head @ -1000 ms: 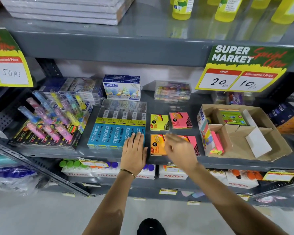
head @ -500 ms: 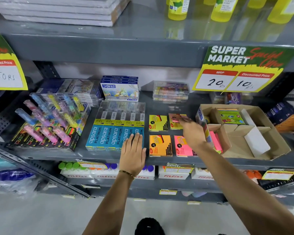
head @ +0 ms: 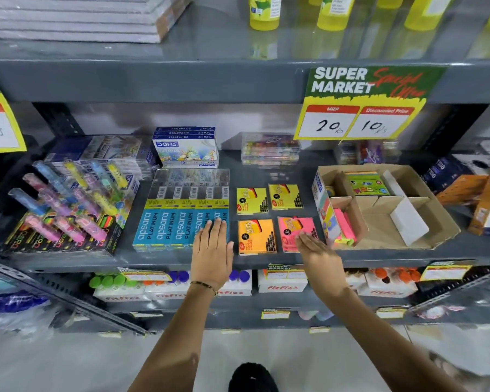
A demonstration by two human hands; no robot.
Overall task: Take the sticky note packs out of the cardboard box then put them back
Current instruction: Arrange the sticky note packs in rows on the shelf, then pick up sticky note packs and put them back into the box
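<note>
Sticky note packs lie on the grey shelf in a square: two yellow packs (head: 251,200) (head: 285,196) behind, an orange pack (head: 255,236) and a pink pack (head: 294,232) in front. To their right stands the open cardboard box (head: 425,222) with dividers; pink notes (head: 344,225) stand in its left compartment and a green pack (head: 366,185) lies at its back. My left hand (head: 212,251) rests flat and open on the blue pencil boxes (head: 178,226). My right hand (head: 321,257) is open, its fingertips at the pink pack's front edge, holding nothing.
Highlighter sets (head: 65,210) fill the shelf's left side. Crayon boxes (head: 186,149) and clear cases (head: 270,149) stand behind. Orange and dark boxes (head: 481,193) crowd the right end. A price sign (head: 362,104) hangs from the upper shelf. Bottles (head: 170,284) line the shelf below.
My right hand went to the far right pack, which now shows yellow on top, then drew back to the pink pack's front edge. My left hand stayed put.
</note>
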